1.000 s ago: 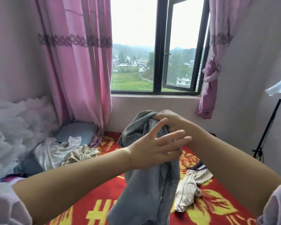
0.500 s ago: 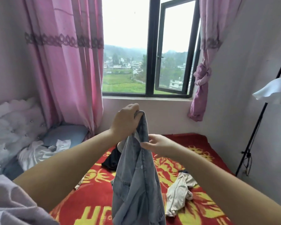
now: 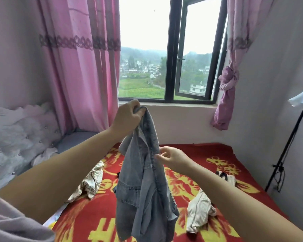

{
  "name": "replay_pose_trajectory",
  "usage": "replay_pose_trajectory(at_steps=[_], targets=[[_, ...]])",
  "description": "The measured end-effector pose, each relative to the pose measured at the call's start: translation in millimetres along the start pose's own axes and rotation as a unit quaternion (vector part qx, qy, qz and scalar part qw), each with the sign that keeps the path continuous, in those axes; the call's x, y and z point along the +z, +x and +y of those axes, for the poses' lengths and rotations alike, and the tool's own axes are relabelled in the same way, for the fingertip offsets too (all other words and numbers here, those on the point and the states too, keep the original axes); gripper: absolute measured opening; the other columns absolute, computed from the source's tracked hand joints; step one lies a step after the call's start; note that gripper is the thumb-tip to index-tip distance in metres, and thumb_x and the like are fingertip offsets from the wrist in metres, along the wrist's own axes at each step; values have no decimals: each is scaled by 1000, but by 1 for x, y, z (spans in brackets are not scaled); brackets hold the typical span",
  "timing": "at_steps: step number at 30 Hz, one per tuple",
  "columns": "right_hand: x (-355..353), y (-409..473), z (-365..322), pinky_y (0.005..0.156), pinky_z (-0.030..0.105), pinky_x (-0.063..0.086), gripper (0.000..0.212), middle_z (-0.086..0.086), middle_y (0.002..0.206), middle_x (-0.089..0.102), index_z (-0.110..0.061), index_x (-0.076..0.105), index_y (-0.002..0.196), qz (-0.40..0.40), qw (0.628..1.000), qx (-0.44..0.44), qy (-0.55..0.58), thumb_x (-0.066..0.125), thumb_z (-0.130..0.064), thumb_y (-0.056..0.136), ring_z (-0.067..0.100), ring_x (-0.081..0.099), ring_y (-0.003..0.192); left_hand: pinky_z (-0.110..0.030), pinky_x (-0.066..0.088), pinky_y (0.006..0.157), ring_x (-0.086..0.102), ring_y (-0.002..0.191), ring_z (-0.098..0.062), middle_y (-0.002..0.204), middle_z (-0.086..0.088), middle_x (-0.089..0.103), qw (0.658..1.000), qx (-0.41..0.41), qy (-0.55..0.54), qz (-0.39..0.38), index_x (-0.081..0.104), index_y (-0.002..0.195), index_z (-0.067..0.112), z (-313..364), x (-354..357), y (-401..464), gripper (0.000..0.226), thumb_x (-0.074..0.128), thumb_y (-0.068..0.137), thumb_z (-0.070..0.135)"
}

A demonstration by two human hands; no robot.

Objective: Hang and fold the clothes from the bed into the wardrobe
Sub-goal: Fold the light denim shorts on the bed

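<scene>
A light blue denim garment point(image 3: 143, 186) hangs in the air over the bed point(image 3: 199, 152). My left hand point(image 3: 128, 117) grips its top edge, held high in front of the window sill. Lower down, my right hand point(image 3: 171, 158) pinches the garment's right edge between thumb and fingers. On the red and yellow blanket lie a patterned beige garment point(image 3: 91, 182) at the left, a cream garment point(image 3: 199, 206) at the right, and a white and black piece point(image 3: 226, 177) further right. No wardrobe is in view.
A white padded headboard point(image 3: 16, 137) and a grey pillow point(image 3: 72, 140) with white cloth point(image 3: 44, 154) are at the left. Pink curtains point(image 3: 80, 67) flank the window point(image 3: 171, 49), whose right pane is open. A floor lamp point(image 3: 287, 151) stands by the right wall.
My left hand has taken the top of the denim garment and lifted it higher. My right hand let go of the top and slid down to its right edge.
</scene>
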State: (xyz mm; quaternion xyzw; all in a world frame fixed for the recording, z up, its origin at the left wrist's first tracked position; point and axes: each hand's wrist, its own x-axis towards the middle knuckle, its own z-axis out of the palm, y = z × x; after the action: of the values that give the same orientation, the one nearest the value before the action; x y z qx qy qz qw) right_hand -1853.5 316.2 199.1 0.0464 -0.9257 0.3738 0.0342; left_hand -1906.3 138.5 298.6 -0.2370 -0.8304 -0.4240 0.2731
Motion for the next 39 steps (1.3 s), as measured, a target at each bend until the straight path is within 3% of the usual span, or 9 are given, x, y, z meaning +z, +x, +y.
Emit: replay_pose_trajectory(at_steps=[5,12,17,20,22,26,32,35,39], targets=[[25,18,-16,64,31,40,22,6,79,62,-13,58,71,38,999,21,21,55,-23,90,20,55,75,-14,33,53,37,58,-9,64,0,43,999,5,-27,17,53,78,3,9,-4,1,19,59,92,14],[-40,33,-11,55,27,36,23,1,73,58,-13,53,64,143,989,12,-25,49,-6,86,23,55,79,-24,32,52,45,59,-18,59,3,46,987,-15,144,-63,49,71,14,-52,-47,-9,24,59,93,19],[-75,35,-65,63,29,36,18,5,83,64,-9,64,77,166,976,-106,-95,49,-8,86,22,56,81,-37,52,73,60,82,-22,94,-4,63,954,-28,188,-232,51,107,16,-46,-21,-35,36,61,88,46],[-67,37,-93,63,32,40,24,3,70,59,-17,54,63,146,968,-148,-143,47,-3,81,26,55,75,-38,49,85,60,101,-29,113,-7,63,963,-54,139,-224,45,132,19,-21,19,-52,53,53,90,50],[-65,37,-97,64,34,45,25,3,69,56,-19,48,61,153,962,-158,-162,47,-3,80,28,55,74,-38,49,82,61,99,-34,110,-13,67,977,-82,82,-177,57,118,15,-18,32,-52,37,46,93,40],[-80,38,-55,71,38,51,12,7,85,64,-11,62,83,167,955,-108,-219,51,-13,86,28,59,81,-39,49,79,60,93,-32,99,-14,66,979,-91,120,-141,59,91,10,-20,11,-24,25,39,84,24],[-50,29,37,72,35,46,16,15,96,61,-10,62,96,158,947,17,-278,47,-10,89,35,60,91,-31,39,70,53,83,-23,91,-5,56,965,-34,221,-137,53,94,9,-4,1,2,15,38,91,10],[-45,14,75,83,27,47,22,8,105,70,-12,71,101,83,965,80,-237,52,-14,90,26,64,102,-30,38,73,53,87,-23,95,-8,60,977,-54,172,-117,60,100,4,-18,-11,9,23,39,89,7],[-16,2,49,91,21,43,54,1,126,60,-23,49,138,-76,985,35,-150,63,-41,89,16,58,117,-28,38,74,54,86,-19,90,-1,60,978,-44,121,-161,61,94,10,-25,-18,6,21,41,91,6]])
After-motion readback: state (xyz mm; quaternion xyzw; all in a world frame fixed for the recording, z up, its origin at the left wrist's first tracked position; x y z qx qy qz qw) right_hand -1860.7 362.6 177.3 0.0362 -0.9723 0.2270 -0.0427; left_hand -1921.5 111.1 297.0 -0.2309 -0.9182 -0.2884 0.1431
